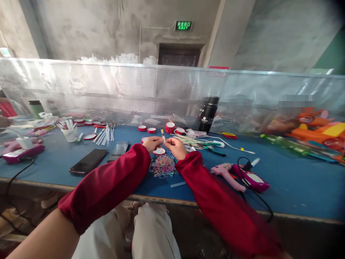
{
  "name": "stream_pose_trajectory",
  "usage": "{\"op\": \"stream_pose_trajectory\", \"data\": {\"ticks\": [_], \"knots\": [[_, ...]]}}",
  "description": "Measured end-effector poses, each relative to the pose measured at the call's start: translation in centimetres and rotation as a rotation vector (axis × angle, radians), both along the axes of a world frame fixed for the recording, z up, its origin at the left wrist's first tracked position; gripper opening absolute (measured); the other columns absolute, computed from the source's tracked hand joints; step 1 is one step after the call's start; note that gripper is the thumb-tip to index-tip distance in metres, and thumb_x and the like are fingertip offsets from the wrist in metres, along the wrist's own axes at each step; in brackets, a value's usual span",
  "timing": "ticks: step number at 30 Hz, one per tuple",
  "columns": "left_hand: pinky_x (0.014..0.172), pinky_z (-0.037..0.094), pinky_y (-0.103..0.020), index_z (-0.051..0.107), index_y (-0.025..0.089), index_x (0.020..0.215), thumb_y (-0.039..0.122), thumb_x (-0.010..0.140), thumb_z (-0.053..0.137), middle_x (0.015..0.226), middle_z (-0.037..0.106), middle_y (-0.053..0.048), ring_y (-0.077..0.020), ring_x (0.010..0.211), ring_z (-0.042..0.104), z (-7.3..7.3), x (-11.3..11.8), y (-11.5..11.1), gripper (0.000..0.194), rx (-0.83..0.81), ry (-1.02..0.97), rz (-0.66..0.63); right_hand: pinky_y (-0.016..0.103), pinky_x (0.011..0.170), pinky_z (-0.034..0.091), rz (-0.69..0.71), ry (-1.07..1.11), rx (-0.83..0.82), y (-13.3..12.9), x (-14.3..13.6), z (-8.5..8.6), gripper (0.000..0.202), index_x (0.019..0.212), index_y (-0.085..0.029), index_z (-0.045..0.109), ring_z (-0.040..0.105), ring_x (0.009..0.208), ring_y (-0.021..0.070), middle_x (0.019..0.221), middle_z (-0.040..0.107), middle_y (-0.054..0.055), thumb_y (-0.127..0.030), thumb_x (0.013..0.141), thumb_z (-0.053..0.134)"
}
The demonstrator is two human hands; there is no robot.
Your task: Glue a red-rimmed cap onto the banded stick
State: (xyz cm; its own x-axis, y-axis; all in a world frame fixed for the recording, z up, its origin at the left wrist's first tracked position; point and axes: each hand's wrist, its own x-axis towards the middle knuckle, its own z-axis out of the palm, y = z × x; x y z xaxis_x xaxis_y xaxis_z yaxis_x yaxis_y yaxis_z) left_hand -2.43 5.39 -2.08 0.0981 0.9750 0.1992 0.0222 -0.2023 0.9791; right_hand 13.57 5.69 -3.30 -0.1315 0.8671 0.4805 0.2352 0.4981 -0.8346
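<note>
My left hand (152, 144) and my right hand (176, 148) meet above the table, fingertips pinched together. Between them stands a small thin strip (162, 133), pale below and yellow higher up; its exact kind is too small to tell. Both hands appear closed on it. Just below lies a red-rimmed round white lid (159, 151), partly covered by the left fingers. A pile of colourful rubber bands (164, 166) spreads under the hands, between the two red sleeves.
A pink glue gun (229, 176) with a purple base (252, 178) and cord lies right. Left are a phone (88, 162), glue sticks (105, 134) and a white cup (69, 134). Behind stand a black bottle (208, 116), red tins (169, 127) and a perforated metal screen (129, 90).
</note>
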Motion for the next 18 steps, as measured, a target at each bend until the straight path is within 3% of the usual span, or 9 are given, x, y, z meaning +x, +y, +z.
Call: {"op": "stream_pose_trajectory", "data": {"ticks": [6, 11, 18], "knots": [[0.046, 0.033, -0.019, 0.071, 0.013, 0.088, 0.03, 0.083, 0.055, 0.059, 0.053, 0.001, -0.0071, 0.051, 0.047, 0.7, -1.4, 0.7, 0.024, 0.106, 0.027, 0.175, 0.023, 0.052, 0.042, -0.157, 0.13, -0.063, 1.1, 1.5, 0.7, 0.021, 0.076, -0.02, 0.059, 0.053, 0.057, 0.0115, 0.067, 0.062, -0.001, -0.039, 0.067, 0.063], [0.053, 0.039, -0.019, 0.071, 0.014, 0.088, 0.025, 0.083, 0.054, 0.062, 0.057, 0.001, -0.0081, 0.054, 0.048, 0.4, -2.5, 1.7, 0.021, 0.133, 0.114, 0.295, 0.023, 0.051, 0.043, -0.185, 0.145, -0.105, 1.4, 2.1, 0.9, 0.024, 0.087, -0.02, 0.061, 0.053, 0.056, 0.0111, 0.069, 0.063, 0.0, -0.032, 0.067, 0.063], [0.067, 0.047, -0.024, 0.073, 0.016, 0.074, 0.018, 0.07, 0.068, 0.064, 0.065, -0.002, -0.0134, 0.064, 0.057, -0.4, -2.2, 1.8, 0.007, 0.111, 0.311, 0.273, 0.023, 0.049, 0.041, -0.193, 0.118, -0.117, 1.1, 1.7, 0.7, 0.017, 0.077, -0.019, 0.059, 0.052, 0.055, 0.0116, 0.062, 0.059, -0.002, -0.029, 0.063, 0.061]]}}
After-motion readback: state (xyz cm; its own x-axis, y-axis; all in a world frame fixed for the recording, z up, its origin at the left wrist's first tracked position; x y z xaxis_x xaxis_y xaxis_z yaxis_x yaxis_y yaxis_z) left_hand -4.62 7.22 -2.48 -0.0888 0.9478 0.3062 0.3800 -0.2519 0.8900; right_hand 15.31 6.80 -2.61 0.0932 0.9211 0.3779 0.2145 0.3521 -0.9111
